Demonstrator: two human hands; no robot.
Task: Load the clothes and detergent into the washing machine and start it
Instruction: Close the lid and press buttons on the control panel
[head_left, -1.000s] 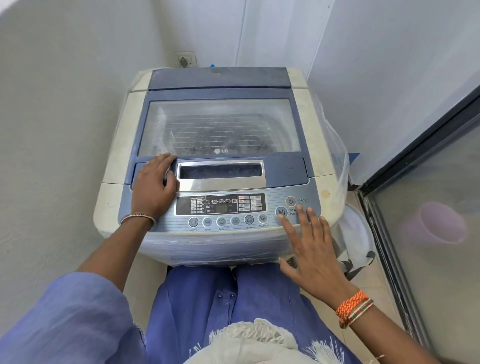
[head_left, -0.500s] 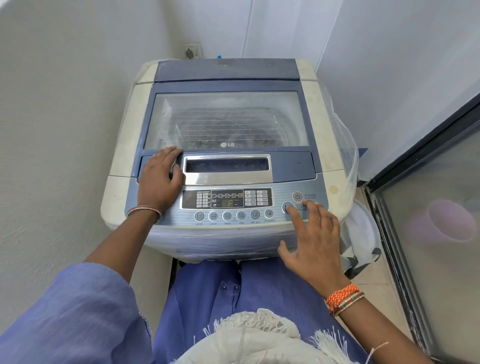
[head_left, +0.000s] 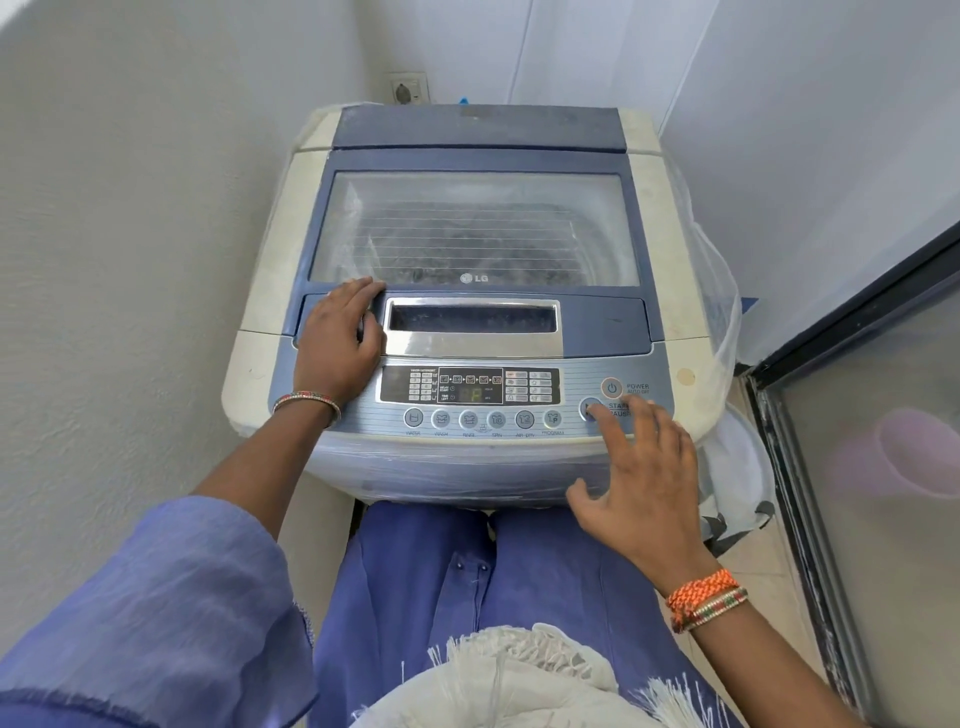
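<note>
a: where's the washing machine (head_left: 467, 291)?
b: twelve o'clock, lid closed. left hand (head_left: 337, 338) flat at ten o'clock, fingers relaxed. right hand (head_left: 641, 478) spread, forefinger on the start button (head_left: 589, 408), three o'clock.

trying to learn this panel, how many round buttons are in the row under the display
6, side by side under the display, from WATER at left to PROGRAM at right. Power and start sit apart, further right.

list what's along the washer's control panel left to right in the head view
left hand resting by the lid edge → display → row of round buttons → power button → right hand, forefinger on the start/pause button
</note>
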